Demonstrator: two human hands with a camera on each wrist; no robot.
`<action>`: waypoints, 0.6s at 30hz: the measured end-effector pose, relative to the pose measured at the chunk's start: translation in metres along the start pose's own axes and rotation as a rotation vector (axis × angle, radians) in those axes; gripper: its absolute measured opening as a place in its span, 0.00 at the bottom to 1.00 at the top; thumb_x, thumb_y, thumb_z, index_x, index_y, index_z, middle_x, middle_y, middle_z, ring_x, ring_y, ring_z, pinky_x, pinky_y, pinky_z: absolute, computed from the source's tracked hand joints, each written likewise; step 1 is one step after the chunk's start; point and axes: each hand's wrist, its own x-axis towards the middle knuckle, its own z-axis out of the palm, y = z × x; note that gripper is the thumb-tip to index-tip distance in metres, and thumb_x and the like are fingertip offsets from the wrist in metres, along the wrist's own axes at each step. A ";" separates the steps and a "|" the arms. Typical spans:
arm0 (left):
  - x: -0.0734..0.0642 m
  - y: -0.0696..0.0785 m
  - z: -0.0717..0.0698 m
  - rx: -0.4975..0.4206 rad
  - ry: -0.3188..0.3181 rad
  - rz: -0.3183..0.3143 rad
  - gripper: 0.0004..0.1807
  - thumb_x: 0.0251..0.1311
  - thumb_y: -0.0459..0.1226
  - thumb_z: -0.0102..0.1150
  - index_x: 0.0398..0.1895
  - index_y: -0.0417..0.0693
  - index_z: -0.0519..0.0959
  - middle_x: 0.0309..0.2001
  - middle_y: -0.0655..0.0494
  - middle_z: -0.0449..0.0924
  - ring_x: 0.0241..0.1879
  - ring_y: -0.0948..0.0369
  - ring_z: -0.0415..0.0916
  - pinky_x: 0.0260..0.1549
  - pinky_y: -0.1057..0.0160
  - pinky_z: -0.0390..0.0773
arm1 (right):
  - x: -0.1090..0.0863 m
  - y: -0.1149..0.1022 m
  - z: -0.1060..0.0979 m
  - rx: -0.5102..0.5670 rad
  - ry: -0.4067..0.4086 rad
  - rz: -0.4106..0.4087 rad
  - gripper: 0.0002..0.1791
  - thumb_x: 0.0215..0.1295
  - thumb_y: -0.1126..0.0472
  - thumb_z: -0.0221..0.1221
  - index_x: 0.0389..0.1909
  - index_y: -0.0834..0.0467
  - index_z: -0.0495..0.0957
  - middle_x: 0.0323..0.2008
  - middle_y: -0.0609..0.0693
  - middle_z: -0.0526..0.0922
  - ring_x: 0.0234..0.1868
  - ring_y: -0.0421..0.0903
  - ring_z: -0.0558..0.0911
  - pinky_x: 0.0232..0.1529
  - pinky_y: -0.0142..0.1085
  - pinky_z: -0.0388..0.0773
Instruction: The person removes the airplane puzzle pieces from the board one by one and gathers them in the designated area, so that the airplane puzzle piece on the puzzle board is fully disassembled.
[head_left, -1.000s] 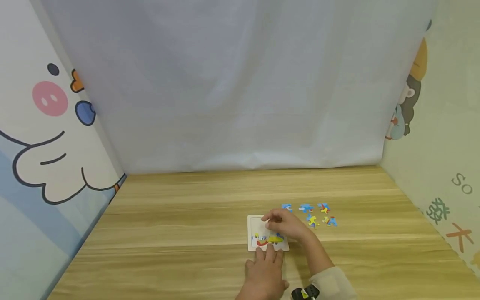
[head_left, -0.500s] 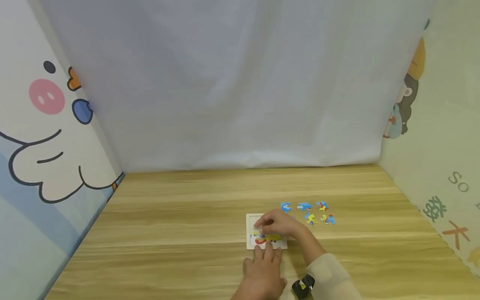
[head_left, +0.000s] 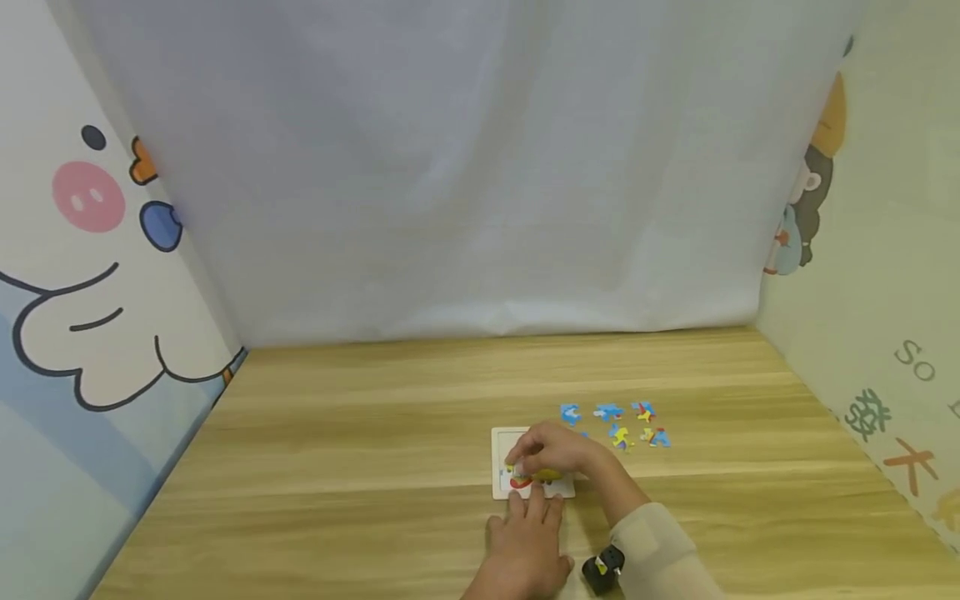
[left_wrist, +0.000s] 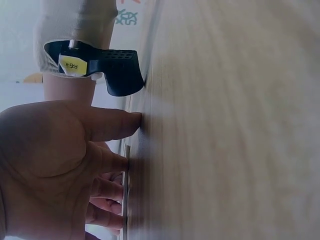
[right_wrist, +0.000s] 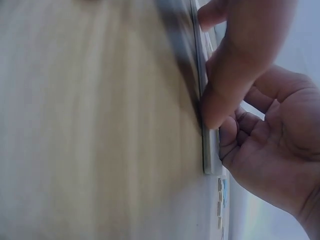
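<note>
A small white-framed jigsaw board (head_left: 496, 467) lies on the table, partly filled with yellow and red pieces. My left hand (head_left: 528, 546) rests its straight, spread fingers on the board's near edge; the left wrist view shows those fingers (left_wrist: 106, 189) touching the thin board. Over the board, my right hand (head_left: 557, 448) has curled fingers and pinches a small pale puzzle piece (head_left: 519, 469), mostly hidden by the fingertips. In the right wrist view, the right hand (right_wrist: 285, 130) is low at the board's surface, behind the left fingers (right_wrist: 225, 85).
Several loose blue, yellow and red puzzle pieces (head_left: 608, 412) lie to the board's upper right. A black wrist camera (head_left: 602, 571) sits at the right cuff. The wooden table (head_left: 360, 433) meets a pale curtain (head_left: 450, 208) behind and printed walls at both sides.
My right hand has moved a little left and down over the board, lowering its pinched fingertips toward the placed pieces. The left hand has stayed on the near edge.
</note>
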 end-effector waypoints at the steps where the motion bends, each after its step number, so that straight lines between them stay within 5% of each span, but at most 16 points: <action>1: 0.000 0.000 0.000 0.000 0.000 0.000 0.39 0.54 0.57 0.57 0.67 0.51 0.62 0.68 0.47 0.54 0.64 0.44 0.54 0.46 0.40 0.68 | 0.000 -0.001 0.000 0.007 -0.004 -0.005 0.07 0.59 0.65 0.60 0.38 0.59 0.83 0.37 0.45 0.78 0.39 0.43 0.74 0.41 0.39 0.73; 9: 0.001 0.000 0.002 0.010 0.033 0.005 0.39 0.53 0.56 0.59 0.67 0.50 0.63 0.67 0.46 0.56 0.62 0.44 0.55 0.43 0.40 0.69 | 0.001 -0.005 0.002 0.050 -0.003 -0.008 0.07 0.58 0.68 0.59 0.38 0.61 0.81 0.21 0.46 0.74 0.27 0.41 0.71 0.32 0.35 0.71; 18: 0.001 0.002 0.001 -0.001 0.019 0.006 0.40 0.53 0.56 0.60 0.67 0.49 0.63 0.68 0.46 0.55 0.62 0.43 0.55 0.42 0.39 0.69 | 0.001 -0.005 0.002 0.123 0.021 -0.017 0.07 0.56 0.71 0.59 0.36 0.62 0.79 0.29 0.49 0.79 0.31 0.43 0.75 0.34 0.35 0.74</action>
